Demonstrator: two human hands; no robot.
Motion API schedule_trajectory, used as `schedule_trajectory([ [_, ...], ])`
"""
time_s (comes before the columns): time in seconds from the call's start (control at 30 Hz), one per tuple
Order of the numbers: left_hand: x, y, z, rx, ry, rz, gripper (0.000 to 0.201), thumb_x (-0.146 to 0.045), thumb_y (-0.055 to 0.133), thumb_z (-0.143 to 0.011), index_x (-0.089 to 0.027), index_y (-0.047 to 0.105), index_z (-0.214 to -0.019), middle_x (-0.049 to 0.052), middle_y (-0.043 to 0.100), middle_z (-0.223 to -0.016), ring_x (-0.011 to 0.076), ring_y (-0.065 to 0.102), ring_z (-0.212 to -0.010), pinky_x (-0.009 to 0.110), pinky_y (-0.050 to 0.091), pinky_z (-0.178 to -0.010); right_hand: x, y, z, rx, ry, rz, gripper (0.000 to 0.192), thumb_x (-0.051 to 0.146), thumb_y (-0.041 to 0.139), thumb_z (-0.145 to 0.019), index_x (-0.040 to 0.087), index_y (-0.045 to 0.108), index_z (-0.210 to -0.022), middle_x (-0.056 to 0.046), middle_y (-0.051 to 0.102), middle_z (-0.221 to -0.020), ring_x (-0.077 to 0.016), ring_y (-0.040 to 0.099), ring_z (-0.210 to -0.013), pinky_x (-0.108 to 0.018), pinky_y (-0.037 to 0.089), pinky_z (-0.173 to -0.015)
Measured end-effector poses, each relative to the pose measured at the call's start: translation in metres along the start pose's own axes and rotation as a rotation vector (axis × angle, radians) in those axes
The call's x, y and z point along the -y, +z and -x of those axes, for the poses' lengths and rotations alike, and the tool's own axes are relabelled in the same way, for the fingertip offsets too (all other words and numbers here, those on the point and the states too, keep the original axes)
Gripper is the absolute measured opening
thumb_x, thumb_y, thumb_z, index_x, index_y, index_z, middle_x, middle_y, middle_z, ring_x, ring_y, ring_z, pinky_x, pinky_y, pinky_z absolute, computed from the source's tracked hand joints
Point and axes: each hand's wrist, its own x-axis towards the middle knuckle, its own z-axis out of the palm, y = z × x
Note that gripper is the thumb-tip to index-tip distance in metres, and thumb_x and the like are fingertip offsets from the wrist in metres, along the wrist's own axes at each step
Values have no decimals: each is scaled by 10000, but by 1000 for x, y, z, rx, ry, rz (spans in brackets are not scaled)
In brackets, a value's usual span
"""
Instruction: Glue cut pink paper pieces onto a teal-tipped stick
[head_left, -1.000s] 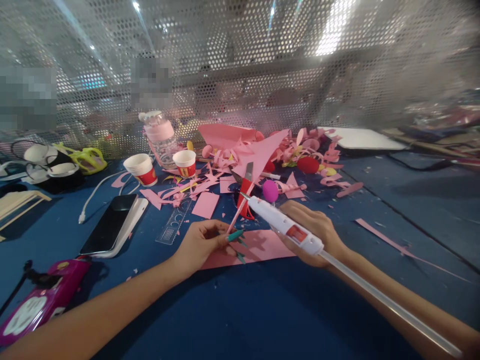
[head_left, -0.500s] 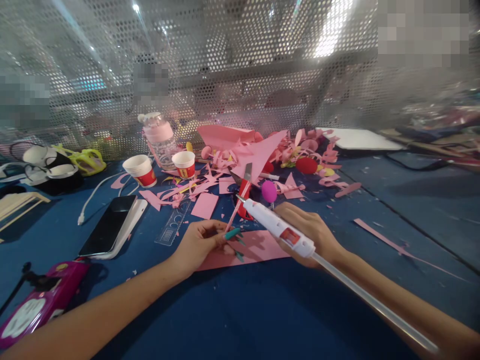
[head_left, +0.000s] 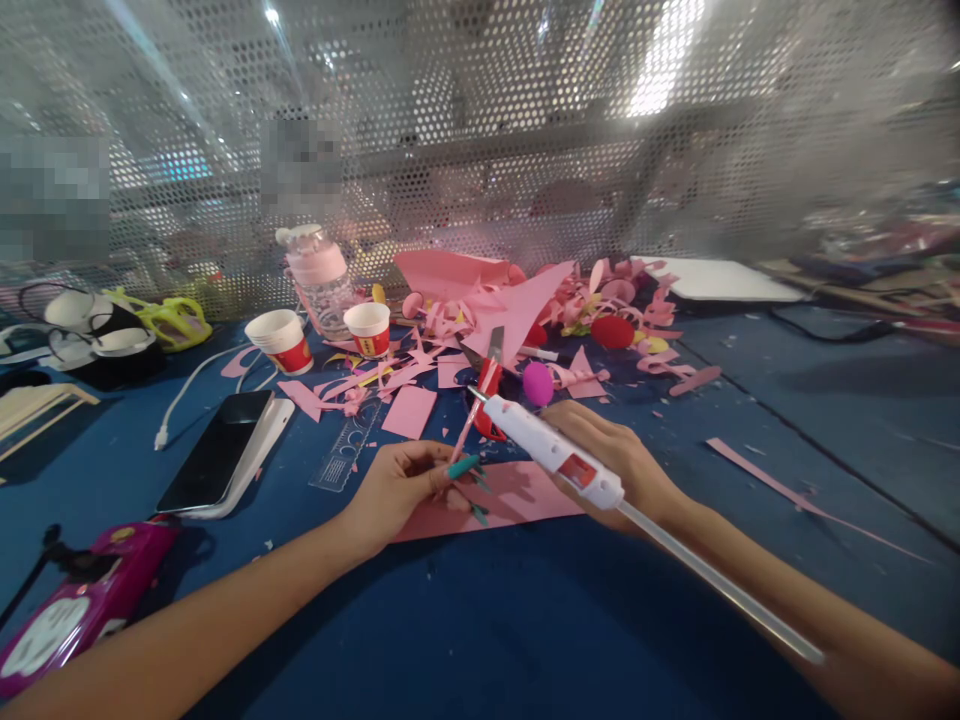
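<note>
My right hand [head_left: 611,455] grips a white hot glue gun [head_left: 551,445]. A long clear glue stick [head_left: 720,580] juts from its back end, over my right forearm. The metal nozzle points up and left, close against a thin pink paper strip [head_left: 469,420]; I cannot tell if they touch. My left hand [head_left: 409,495], with long teal nails, pinches the lower end of that strip. Beneath both hands lies a flat pink paper sheet [head_left: 517,495], partly covered by the left fingers. Red-handled scissors [head_left: 491,385] lie just behind the strip.
Pink paper scraps [head_left: 585,300] are heaped at the back, near a purple round piece [head_left: 538,383]. To the left are two paper cups [head_left: 281,342], a pink-lidded bottle [head_left: 319,280], a clear ruler [head_left: 346,450], a phone [head_left: 219,452] and a magenta power strip [head_left: 90,600].
The glue gun has shifted slightly left, its nozzle moving a little along the strip. Its glue stick reaches less far toward the lower right. The left hand has hardly moved.
</note>
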Motion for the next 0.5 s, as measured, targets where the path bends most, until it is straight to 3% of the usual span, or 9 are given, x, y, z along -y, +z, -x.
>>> schedule_trajectory([
  [0.1, 0, 0, 0, 4, 4, -2, 227, -310, 666, -679, -111, 658, -787, 47, 667, -603, 110, 594, -496, 206, 434, -496, 0, -1, -1, 9, 7, -25, 199, 252, 467, -766, 182, 444, -952, -88, 550, -883, -173, 539, -748, -283, 436, -599],
  [0.27, 0, -1, 0, 6, 0, 30, 211, -300, 670, -676, -124, 662, -792, 55, 689, -710, 103, 611, -509, 199, 439, -495, 0, -1, -3, 174, -130, -139, 161, 260, 429, -758, 174, 454, -892, -76, 546, -831, -166, 524, -704, -294, 438, -600],
  [0.5, 3, -2, -1, 42, 17, 62, 217, -311, 672, -676, -118, 669, -776, 60, 688, -722, 98, 612, -489, 189, 437, -484, 0, -2, -3, 14, 23, 63, 295, 260, 486, -761, 202, 397, -1036, -120, 549, -976, -237, 547, -846, -364, 459, -677],
])
